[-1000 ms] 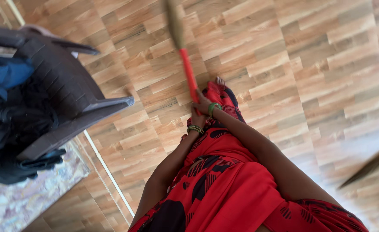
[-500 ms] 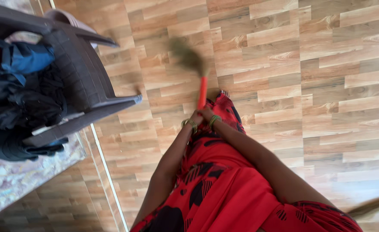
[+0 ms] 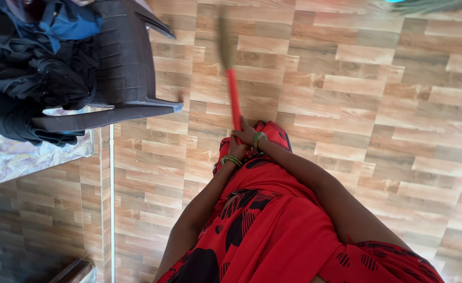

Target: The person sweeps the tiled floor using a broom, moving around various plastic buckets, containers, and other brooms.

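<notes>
A broom with a red handle (image 3: 234, 99) and a blurred straw head (image 3: 224, 39) points away from me over the wood-pattern tile floor (image 3: 378, 105). My right hand (image 3: 245, 131) is closed around the lower end of the handle. My left hand (image 3: 236, 149) sits just below it, partly hidden by red cloth, and looks closed on the same handle end. Green bangles circle both wrists. My red and black garment (image 3: 273, 230) fills the lower middle of the view.
A dark plastic chair (image 3: 121, 63) piled with dark and blue clothes (image 3: 37, 68) stands at the upper left. A patterned mat (image 3: 16, 157) lies beneath it. A thin white strip (image 3: 111, 209) runs along the floor. A green object (image 3: 425, 5) shows at the top right edge.
The broom has swung from a short, left-tilted stroke near the chair to reaching further forward and straighter. The view has shifted, with the chair now higher in the frame.
</notes>
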